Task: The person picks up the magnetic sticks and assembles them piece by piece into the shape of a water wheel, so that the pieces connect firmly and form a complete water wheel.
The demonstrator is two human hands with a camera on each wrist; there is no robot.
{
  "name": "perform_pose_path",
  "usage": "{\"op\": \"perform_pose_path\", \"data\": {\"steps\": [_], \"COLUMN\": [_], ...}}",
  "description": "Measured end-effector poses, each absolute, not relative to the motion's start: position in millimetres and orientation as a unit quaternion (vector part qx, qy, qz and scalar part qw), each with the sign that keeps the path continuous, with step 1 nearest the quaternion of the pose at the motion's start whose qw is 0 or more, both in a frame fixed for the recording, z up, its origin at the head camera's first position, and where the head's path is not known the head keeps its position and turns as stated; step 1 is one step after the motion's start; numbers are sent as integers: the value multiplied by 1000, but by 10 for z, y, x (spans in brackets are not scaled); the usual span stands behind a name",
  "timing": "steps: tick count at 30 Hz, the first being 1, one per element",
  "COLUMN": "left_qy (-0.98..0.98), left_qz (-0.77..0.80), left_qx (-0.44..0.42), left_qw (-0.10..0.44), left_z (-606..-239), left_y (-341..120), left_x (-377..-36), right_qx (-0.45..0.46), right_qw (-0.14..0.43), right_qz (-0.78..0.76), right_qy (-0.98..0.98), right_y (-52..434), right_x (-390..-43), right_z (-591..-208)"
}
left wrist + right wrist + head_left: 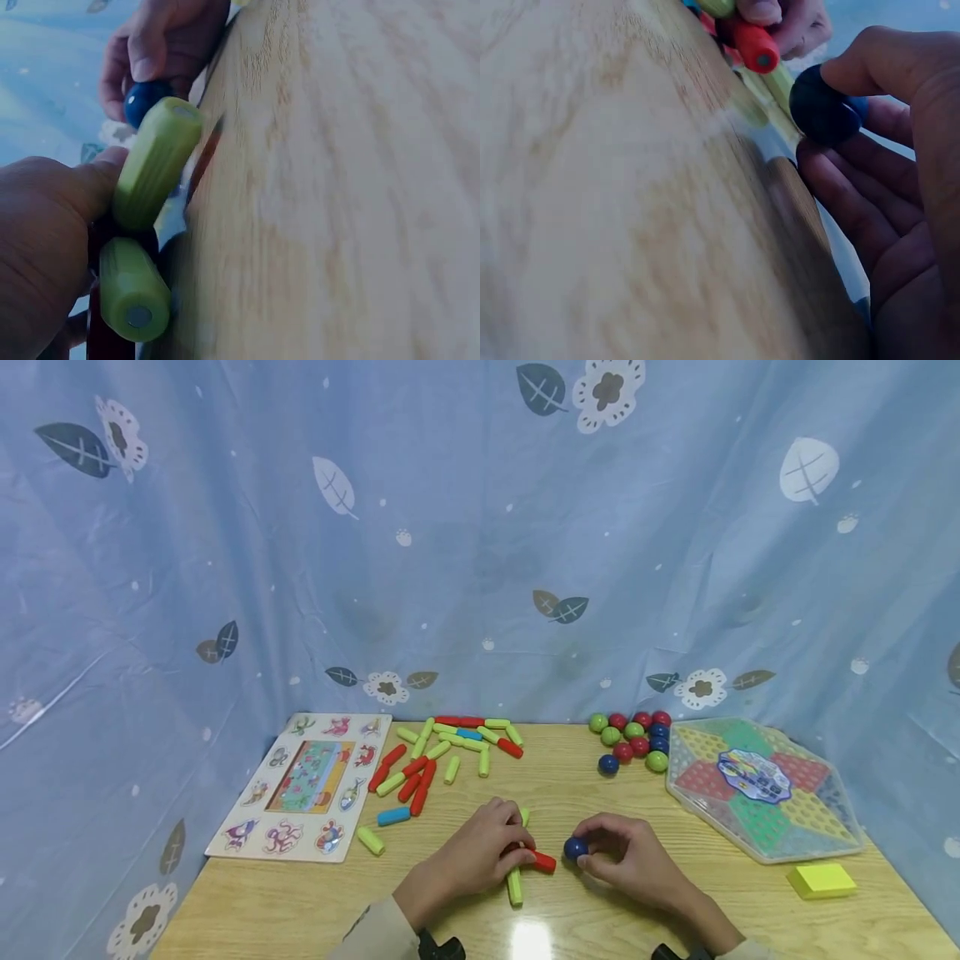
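Note:
My left hand (487, 852) grips a small joined piece of magnetic rods, low over the front middle of the table. Two yellow-green rods (157, 161) stick out of it, showing metal discs at their ends, and a red rod (543, 862) points toward my right hand. Something dark and round sits where the rods meet, mostly hidden by the fingers. Between thumb and fingers, my right hand (630, 860) pinches a dark blue ball (576, 847). A short gap separates this ball from the red rod's tip.
Loose green, red and blue rods (452, 769) lie scattered at the back left, beside an animal picture board (352, 839). Several coloured balls (608, 765) sit at the back right. Nearby are a hexagonal game board (686, 793) and a yellow block (821, 881). A blue curtain (480, 543) surrounds the table.

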State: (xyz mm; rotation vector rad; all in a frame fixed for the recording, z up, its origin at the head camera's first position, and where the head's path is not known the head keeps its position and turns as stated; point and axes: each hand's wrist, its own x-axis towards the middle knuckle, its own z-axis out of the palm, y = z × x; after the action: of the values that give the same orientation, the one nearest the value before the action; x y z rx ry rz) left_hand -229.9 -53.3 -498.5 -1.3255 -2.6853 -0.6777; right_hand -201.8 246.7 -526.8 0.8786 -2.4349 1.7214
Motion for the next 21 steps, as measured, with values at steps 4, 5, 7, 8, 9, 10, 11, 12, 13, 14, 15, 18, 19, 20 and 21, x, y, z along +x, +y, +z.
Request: {"op": "perform_pose_path", "data": {"steps": [4, 5, 7, 8, 9, 10, 11, 12, 13, 14, 15, 18, 19, 20, 21], "left_qy": [-876, -876, -875, -875, -874, -874, -873, -873, -872, -872, -871, -870, -870, -869, -868], "left_qz": [-229, -234, -242, -244, -246, -248, -250, -249, -250, -251, -252, -259, -263, -268, -273], "left_qx": [-423, -421, -418, -417, -416, -417, -417, -418, -418, -418, -418, -415, -413, -411, -410], "left_qw": [31, 30, 32, 34, 37, 39, 41, 45, 48, 51, 55, 62, 63, 63, 64], "left_z": [-5009, -5014, -5021, -5022, -5024, -5025, -5027, -5031, -5035, -5039, -5044, -5052, -5052, -5051, -5050], "left_y": [-527, -526, -530, -532, -536, -538, -541, -544, -547, -550, -554, -566, -570, -574, -579], "left_x": [-2300, -2302, -2311, -2317, -2322, -2326, -2328, -2329, -2330, -2328, -2325, -2313, -2310, -2307, -2306], "right_qx": [311, 317, 325, 327, 325, 323, 321, 320, 319, 317, 315, 301, 292, 283, 272], "right_qw": [11, 12, 16, 19, 21, 21, 21, 20, 18, 15, 12, -2, -4, -5, -2], "right_qz": [549, 546, 539, 535, 533, 532, 532, 530, 530, 529, 527, 539, 546, 556, 568], "right_qy": [-776, -776, -777, -779, -781, -782, -783, -785, -786, -787, -789, -787, -785, -781, -777], "right_y": [2441, 2432, 2414, 2405, 2398, 2392, 2387, 2384, 2383, 2384, 2388, 2444, 2482, 2531, 2594], "right_x": [-2010, -2011, -2015, -2018, -2020, -2020, -2018, -2017, -2015, -2015, -2014, -2031, -2048, -2071, -2102], "right_z": [-5283, -5285, -5281, -5277, -5274, -5270, -5265, -5262, -5260, -5258, -5257, -5247, -5241, -5235, -5227]}}
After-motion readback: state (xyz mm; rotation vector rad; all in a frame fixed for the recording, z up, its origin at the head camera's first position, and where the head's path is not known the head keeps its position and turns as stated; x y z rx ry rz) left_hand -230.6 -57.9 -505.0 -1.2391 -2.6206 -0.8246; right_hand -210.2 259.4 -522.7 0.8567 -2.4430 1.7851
